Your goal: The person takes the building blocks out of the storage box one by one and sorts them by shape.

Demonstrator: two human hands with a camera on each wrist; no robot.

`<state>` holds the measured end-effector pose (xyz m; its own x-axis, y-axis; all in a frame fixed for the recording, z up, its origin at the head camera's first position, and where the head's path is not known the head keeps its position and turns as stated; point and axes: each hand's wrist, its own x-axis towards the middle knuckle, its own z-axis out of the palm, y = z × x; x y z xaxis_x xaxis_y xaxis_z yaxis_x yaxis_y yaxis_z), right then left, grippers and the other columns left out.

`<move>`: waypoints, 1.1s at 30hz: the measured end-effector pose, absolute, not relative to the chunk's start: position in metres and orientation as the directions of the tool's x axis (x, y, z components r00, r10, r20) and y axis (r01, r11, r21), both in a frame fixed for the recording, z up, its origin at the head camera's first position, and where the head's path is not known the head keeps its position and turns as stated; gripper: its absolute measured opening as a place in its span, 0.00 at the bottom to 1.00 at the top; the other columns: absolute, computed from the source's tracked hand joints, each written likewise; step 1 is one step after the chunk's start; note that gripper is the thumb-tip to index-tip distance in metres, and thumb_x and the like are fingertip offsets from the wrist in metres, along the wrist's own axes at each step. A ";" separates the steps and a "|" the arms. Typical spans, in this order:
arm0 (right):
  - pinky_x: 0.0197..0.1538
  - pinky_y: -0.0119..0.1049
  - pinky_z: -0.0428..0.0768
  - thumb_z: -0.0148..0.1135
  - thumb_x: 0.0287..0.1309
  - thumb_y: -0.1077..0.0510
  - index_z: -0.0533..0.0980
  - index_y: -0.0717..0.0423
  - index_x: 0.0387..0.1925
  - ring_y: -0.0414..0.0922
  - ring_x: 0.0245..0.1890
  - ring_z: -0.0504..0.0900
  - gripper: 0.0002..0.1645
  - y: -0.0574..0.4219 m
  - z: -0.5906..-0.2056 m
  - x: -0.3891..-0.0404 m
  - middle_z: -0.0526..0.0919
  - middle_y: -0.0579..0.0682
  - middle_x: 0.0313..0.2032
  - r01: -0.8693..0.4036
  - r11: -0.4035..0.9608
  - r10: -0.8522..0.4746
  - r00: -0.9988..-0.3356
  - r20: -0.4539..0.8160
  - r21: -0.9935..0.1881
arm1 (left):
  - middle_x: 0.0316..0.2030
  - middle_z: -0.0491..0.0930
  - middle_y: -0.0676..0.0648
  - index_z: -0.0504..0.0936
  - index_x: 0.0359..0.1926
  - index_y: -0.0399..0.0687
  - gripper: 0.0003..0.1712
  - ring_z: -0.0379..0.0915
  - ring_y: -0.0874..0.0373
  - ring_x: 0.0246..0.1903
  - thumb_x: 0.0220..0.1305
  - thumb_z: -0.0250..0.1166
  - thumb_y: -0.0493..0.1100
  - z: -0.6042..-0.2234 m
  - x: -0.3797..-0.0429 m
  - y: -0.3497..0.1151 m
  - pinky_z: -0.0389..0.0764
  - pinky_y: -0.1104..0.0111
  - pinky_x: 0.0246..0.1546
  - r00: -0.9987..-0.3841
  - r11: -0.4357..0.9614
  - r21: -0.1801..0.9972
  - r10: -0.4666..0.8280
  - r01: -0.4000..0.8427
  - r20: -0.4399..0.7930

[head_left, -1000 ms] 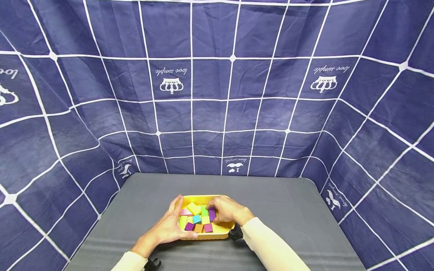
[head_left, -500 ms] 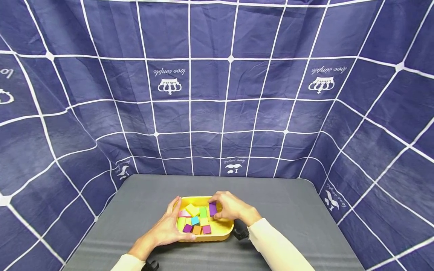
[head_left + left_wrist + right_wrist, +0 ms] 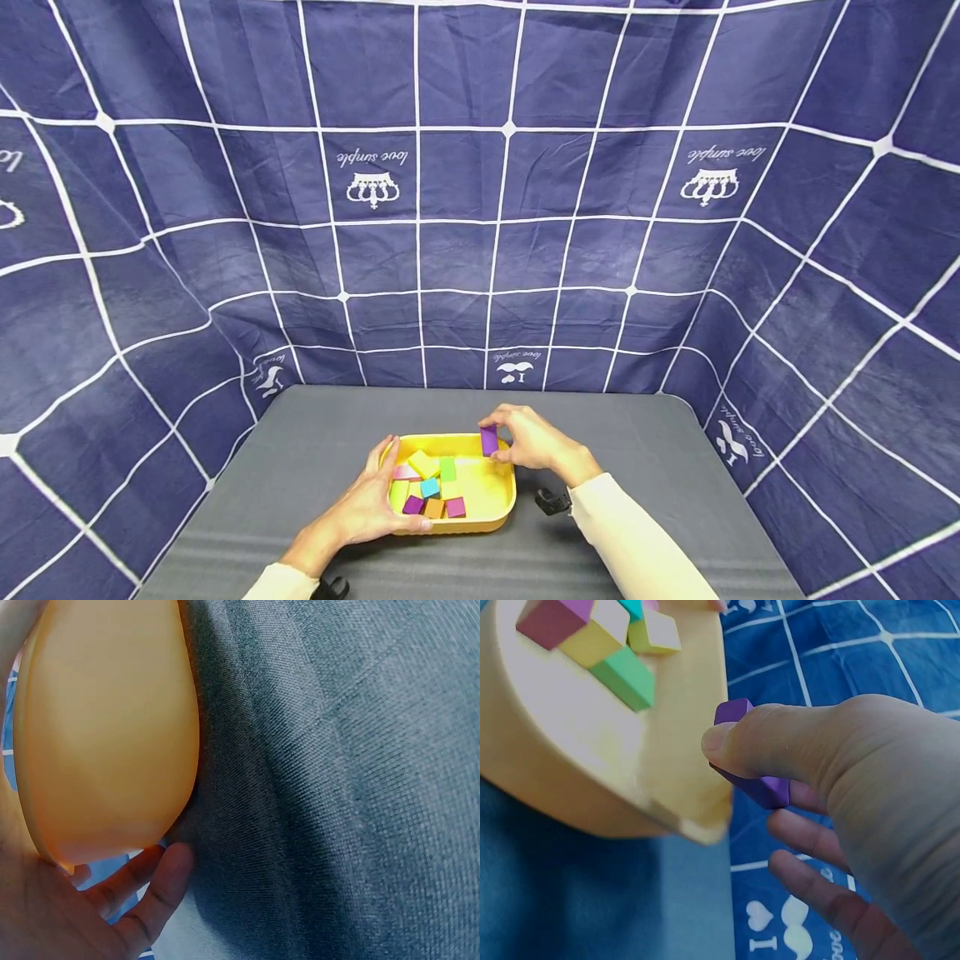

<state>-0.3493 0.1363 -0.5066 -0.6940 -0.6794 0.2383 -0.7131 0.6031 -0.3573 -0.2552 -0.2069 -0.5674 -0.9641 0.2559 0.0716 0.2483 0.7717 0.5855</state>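
Note:
A yellow plastic tub [image 3: 486, 493] with rounded corners stands on the grey table. My left hand [image 3: 367, 505] grips its left end, thumb along the front rim and fingers at the back; the left wrist view shows the fingers [image 3: 166, 881] beside the tub's outer wall [image 3: 112, 742]. Above the tub's back right rim, my right hand [image 3: 534, 442] pinches a purple rectangular block [image 3: 489, 441] between thumb and fingers. In the right wrist view the thumb partly covers this block [image 3: 763, 790]. Several coloured blocks lie toward the tub's left, among them a green block [image 3: 447, 469] and a blue cube [image 3: 430, 488].
The grey table [image 3: 637, 483] spreads around the tub. A dark blue cloth [image 3: 465, 258] with white grid lines hangs behind and at both sides. Black wrist devices [image 3: 552, 501] sit at the wrists.
My right hand has lifted the purple block out of the tub, moving up and to the right. The left hand keeps its hold on the tub's left end.

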 end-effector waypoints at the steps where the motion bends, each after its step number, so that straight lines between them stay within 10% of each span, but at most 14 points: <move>1: 0.68 0.49 0.91 0.87 0.62 0.62 0.90 0.58 0.66 0.53 0.57 0.93 0.31 0.139 -0.506 -0.350 0.94 0.52 0.58 -0.714 0.603 -0.677 -0.694 0.245 -0.356 | 0.93 0.49 0.29 0.47 0.95 0.35 0.94 0.68 0.26 0.83 0.46 0.92 0.76 -0.568 -0.255 -0.207 0.79 0.35 0.80 -0.964 0.772 0.586 0.256 0.247 0.070; 33: 0.59 0.43 0.91 0.91 0.52 0.62 0.93 0.59 0.58 0.47 0.48 0.94 0.29 0.205 -0.569 -0.370 0.96 0.51 0.50 -0.567 0.728 -0.525 -0.823 0.218 -0.386 | 0.91 0.54 0.33 0.51 0.95 0.38 0.92 0.77 0.35 0.77 0.44 0.92 0.76 -0.569 -0.256 -0.210 0.83 0.39 0.77 -0.963 0.775 0.578 0.256 0.254 0.079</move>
<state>-0.3703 0.2052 -0.5692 -0.8228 -0.5250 0.2177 -0.5666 0.7278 -0.3864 -0.2558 -0.2100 -0.5691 -0.9633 0.2563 0.0792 0.2538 0.7754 0.5781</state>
